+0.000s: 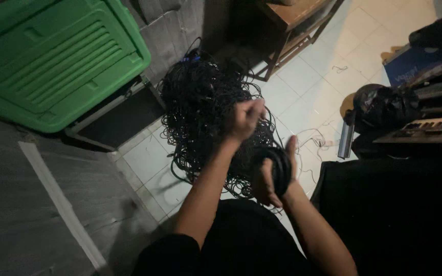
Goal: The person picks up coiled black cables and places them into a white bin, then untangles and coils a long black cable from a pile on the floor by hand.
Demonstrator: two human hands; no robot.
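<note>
While the right hand (274,176) grips a coiled black cable loop (281,168), the left hand (245,120) pinches its strand above the tangled black cable pile (205,107) ahead.

Tangled black cables (200,97) on tiled floor (313,76)

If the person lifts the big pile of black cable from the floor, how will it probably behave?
The pile of black cable would likely sag and trail, since loose loops spill over the tiled floor. It looks tangled, so pulling one strand probably drags others. The left hand is raised over it, blurred; the right hand carries a neat coil, which seems to keep its shape.
</note>
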